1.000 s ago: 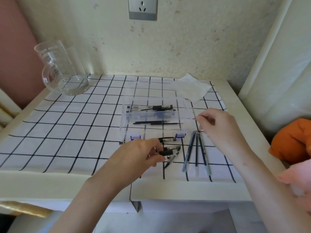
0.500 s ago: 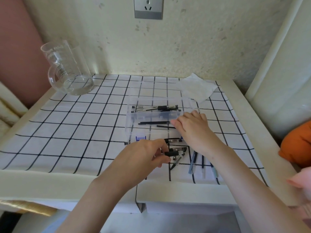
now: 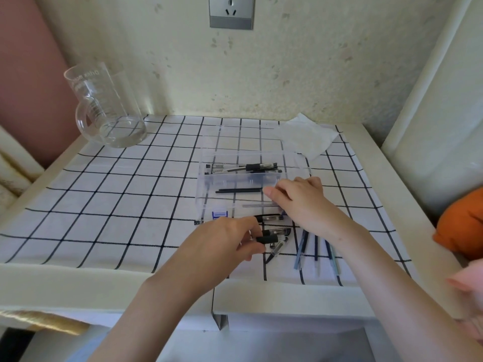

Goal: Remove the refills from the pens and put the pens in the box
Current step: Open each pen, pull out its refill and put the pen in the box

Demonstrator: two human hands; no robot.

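Pen [image 3: 267,239] with a black grip is pinched between the thumb and fingers of the left hand [image 3: 224,242], which has stayed just in front of the clear box [image 3: 206,184] since a second ago. The right hand [image 3: 300,202] was then beside the box, above the blue refills [image 3: 304,246]. It has since come over the box's near compartment. Its fingers are curved and blurred, and I cannot tell whether they hold the thin grey refill [image 3: 257,205] that runs under them. Two black refills [image 3: 239,189] lie just beyond its fingertips, and other pens [image 3: 251,167] lie in the far compartment. More loose pens [image 3: 278,232] lie on the desk [image 3: 78,279] beside the left hand, partly hidden by its fingers.
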